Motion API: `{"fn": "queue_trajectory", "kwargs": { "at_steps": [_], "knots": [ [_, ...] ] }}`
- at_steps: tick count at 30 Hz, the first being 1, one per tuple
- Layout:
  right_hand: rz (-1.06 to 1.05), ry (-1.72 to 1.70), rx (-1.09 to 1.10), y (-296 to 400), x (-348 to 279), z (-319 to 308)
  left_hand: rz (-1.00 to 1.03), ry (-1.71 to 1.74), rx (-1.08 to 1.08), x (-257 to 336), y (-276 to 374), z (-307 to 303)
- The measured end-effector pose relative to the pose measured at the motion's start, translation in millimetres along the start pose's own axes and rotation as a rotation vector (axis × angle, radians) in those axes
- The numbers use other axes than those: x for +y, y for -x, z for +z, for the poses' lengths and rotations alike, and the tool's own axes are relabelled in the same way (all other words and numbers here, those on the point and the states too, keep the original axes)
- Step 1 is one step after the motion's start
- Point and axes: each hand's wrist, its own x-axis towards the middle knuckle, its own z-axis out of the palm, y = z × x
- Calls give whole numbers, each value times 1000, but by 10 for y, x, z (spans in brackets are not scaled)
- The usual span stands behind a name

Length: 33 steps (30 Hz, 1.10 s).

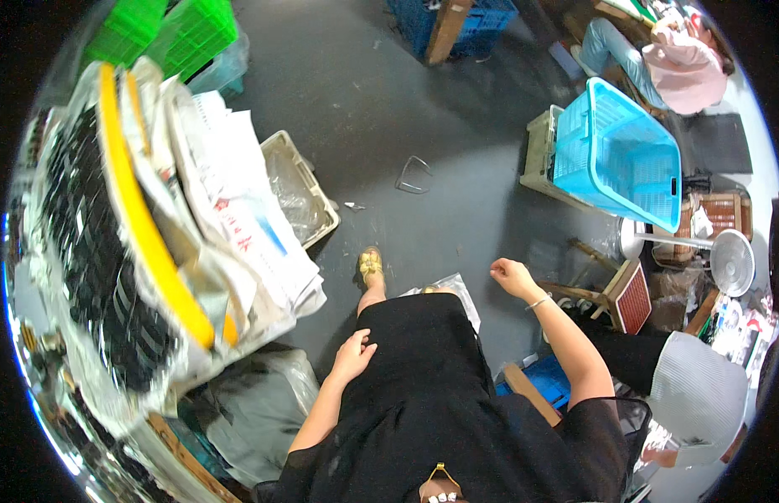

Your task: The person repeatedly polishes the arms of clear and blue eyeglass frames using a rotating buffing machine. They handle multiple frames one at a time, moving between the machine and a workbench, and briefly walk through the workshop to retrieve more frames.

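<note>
My left hand (355, 356) hangs beside my black skirt (421, 339), its fingers slightly apart and holding nothing. My right hand (511, 276) is held out over the grey floor, its fingers curled inward; whether something small is inside cannot be told. A thin bracelet circles that wrist. One foot in a yellow sandal (370, 263) shows ahead of the skirt; the other is mostly hidden beside a whitish plastic sheet (461, 292). Farther ahead on the floor lies a bent wire-like handle (413, 176).
Stacked white sacks (238, 201) and a grey crate (326, 220) stand left. At right are a light-blue basket (575, 141), a fan (732, 263), a wooden stool (629, 295) and a seated person (681, 69). A blue crate (483, 34) stands ahead; another person sits close at right.
</note>
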Motion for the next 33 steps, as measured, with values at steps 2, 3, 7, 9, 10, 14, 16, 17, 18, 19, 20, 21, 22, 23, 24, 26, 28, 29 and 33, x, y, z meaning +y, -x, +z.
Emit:
{"fn": "queue_trajectory", "kwargs": {
  "at_steps": [2,3,7,9,10,14,16,17,18,19,20,21,22,23,24,26,28,29,33],
  "knots": [
    [75,2,-56,-470,164,318,-52,167,198,-20,-321,-74],
    [130,-13,-69,-733,300,546,-70,230,280,0,-558,-146],
    [142,167,-173,-2076,521,1597,-164,444,391,-99,-963,34],
    [-1,105,-65,-2927,568,2151,-179,290,236,-160,-1156,202],
    [-22,95,-54,-3327,546,2352,-217,268,258,-341,-1255,391],
    [63,168,123,-4778,554,3017,-257,91,284,-750,-1689,926],
    [134,147,215,-5309,625,3120,-142,-145,375,-607,-2009,882],
    [142,167,275,-5508,610,3188,-142,-149,413,-636,-2046,879],
    [162,188,332,-5634,626,3263,-160,-144,410,-580,-2110,833],
    [184,187,323,-5699,662,3338,-180,-135,402,-479,-2132,792],
    [206,186,321,-5768,690,3362,-191,-126,395,-445,-2179,767],
    [234,192,316,-5782,741,3368,-286,-79,342,-535,-2143,774],
    [220,215,281,-5718,775,3401,-380,-33,293,-681,-2024,805],
    [202,216,266,-5590,772,3436,-473,8,251,-775,-1947,824],
    [186,141,257,-5376,717,3443,-358,-70,286,-787,-1950,838],
    [80,86,375,-4649,753,3255,-84,-216,329,-735,-1989,856],
    [26,71,458,-3822,975,3172,-84,-162,267,-653,-1952,853],
    [145,43,397,-3360,1063,3001,-91,-128,237,-605,-1886,874],
    [531,-48,280,-1131,1244,2225,-52,188,78,-187,-1617,694]
  ]
}}
